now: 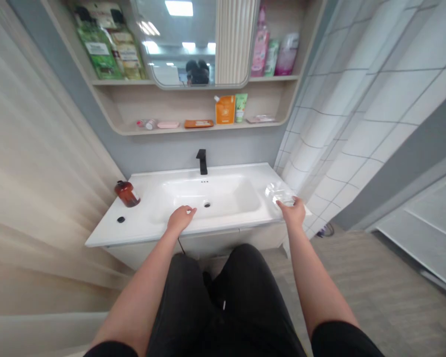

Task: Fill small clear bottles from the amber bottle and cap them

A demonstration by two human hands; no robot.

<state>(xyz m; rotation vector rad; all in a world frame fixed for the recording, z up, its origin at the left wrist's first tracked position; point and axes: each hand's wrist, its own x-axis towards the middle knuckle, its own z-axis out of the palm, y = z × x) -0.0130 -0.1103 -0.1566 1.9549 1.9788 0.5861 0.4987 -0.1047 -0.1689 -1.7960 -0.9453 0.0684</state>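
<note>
My left hand [182, 218] hangs over the front rim of the white sink [230, 220]. Its fingers are loosely curled, with a small gap between thumb and forefinger, and nothing shows in them. At the right end of the counter, my right hand [293, 213] has thumb and fingers around the near side of a clear plastic container [278, 192]. Glare hides the container's exact shape. A brown pump-type bottle without its pump [127, 194] leans at the counter's left end, with a small black cap [121, 219] in front of it.
A black faucet [202, 162] rises behind the basin. Above, a shelf [159, 131] holds an orange pouch [225, 110], a green tube [241, 107] and small packs. Several bottles flank the mirror [182, 54]. A curtain [33, 148] hangs left, a white tiled wall [330, 114] stands right.
</note>
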